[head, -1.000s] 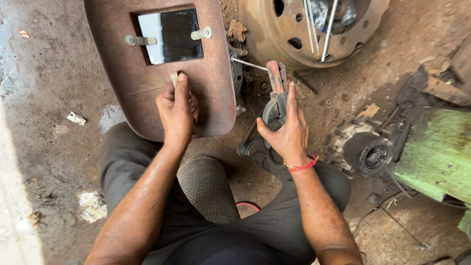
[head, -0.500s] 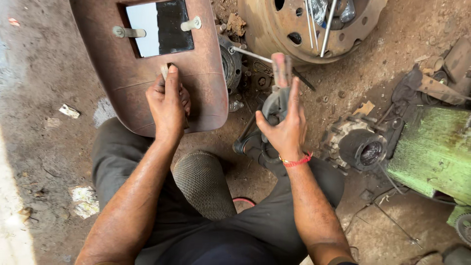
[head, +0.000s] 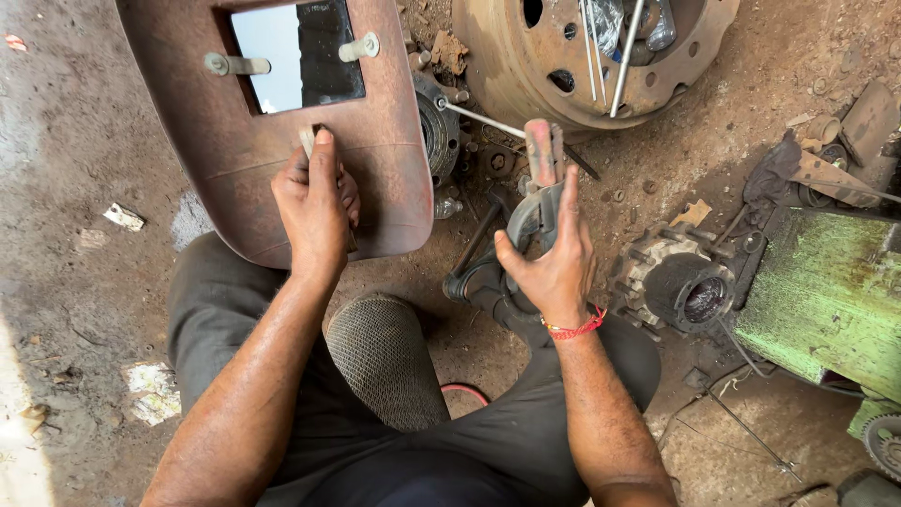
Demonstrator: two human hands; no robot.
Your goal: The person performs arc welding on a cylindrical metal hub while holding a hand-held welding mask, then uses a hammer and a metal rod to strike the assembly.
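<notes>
Two bare hands were at work above a dirt workshop floor, seen from the person's own head looking down over dark trousers and a bent knee. The left hand (head: 314,202) was clenched around the handle on the back of a reddish-brown handheld welding shield (head: 282,122), thumb pointing up toward its dark rectangular viewing window (head: 298,52). Compared with a second earlier, the shield had drifted up and to the left in the view, so more of the parts behind it now showed. The right hand (head: 554,263), wearing a red thread bracelet (head: 574,329) at the wrist, was grasping a welding electrode holder (head: 537,192); its grip had shifted from fingers spread with one pointing upward to fingers wrapped more fully around the tool, whose pinkish jaws pointed away from the person. A thin welding rod (head: 479,117) ran from near those jaws toward a round metal hub (head: 436,127) lying just beside the shield's right edge. By these signs, the person appeared to be settling both tools into a working hold. Beyond the hub sat a large rusty wheel rim (head: 601,56) with loose rods resting inside it. To the right lay a toothed gear-like hub (head: 680,282), touching or nearly touching a worn green metal block (head: 826,300).
</notes>
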